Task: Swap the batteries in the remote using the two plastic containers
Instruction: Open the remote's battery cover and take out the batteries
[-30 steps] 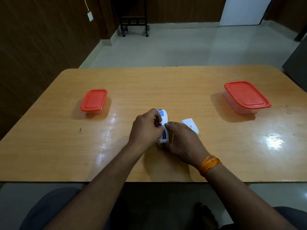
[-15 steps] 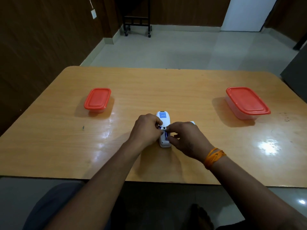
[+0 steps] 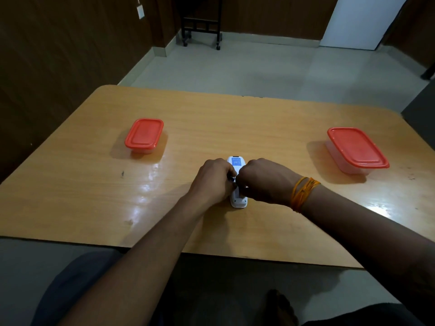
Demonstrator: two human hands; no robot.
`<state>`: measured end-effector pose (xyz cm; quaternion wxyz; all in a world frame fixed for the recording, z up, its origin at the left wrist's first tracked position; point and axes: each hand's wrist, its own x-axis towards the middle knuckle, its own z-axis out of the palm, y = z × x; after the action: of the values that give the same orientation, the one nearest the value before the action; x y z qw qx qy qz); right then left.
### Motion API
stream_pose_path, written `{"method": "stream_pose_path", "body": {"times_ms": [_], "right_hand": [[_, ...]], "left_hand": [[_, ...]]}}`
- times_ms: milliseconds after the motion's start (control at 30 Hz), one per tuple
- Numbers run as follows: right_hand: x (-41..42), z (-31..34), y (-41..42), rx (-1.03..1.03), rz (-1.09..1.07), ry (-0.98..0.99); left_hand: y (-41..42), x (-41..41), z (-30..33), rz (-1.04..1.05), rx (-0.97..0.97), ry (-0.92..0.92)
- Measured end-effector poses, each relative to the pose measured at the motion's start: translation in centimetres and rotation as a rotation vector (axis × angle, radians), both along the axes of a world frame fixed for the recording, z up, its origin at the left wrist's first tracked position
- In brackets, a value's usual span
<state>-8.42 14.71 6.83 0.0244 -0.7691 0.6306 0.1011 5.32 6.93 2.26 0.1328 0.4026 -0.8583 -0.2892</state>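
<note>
A white remote (image 3: 238,201) lies face down near the table's front middle, its blue label at the far end. My left hand (image 3: 211,181) is closed on the remote's left side. My right hand (image 3: 266,180) covers the open battery bay, fingers pinched on a dark blue battery (image 3: 232,178) whose end shows between the two hands. A small clear container with a red lid (image 3: 144,135) stands at the left. A larger red-lidded container (image 3: 356,149) stands at the right. Both lids are on. The bay's inside is hidden.
The wooden table (image 3: 235,118) has rounded corners and its front edge is close to my lap. Beyond the far edge are a tiled floor, a black wheeled stand (image 3: 202,22) and dark wall panels.
My right hand has moved left and forward over the remote, hiding the white battery cover that lay to its right. The battery's end has risen between my fingertips.
</note>
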Motion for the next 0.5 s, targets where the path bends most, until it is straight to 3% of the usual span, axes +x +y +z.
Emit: {"method": "stream_pose_path", "body": {"times_ms": [267, 500], "right_hand": [[0.3, 0.2, -0.9, 0.021, 0.049, -0.006], [-1.2, -1.1, 1.4, -0.118, 0.091, -0.225]], "left_hand": [[0.2, 0.1, 1.1, -0.028, 0.003, -0.073], [0.1, 0.1, 0.5, -0.027, 0.028, -0.026]]}}
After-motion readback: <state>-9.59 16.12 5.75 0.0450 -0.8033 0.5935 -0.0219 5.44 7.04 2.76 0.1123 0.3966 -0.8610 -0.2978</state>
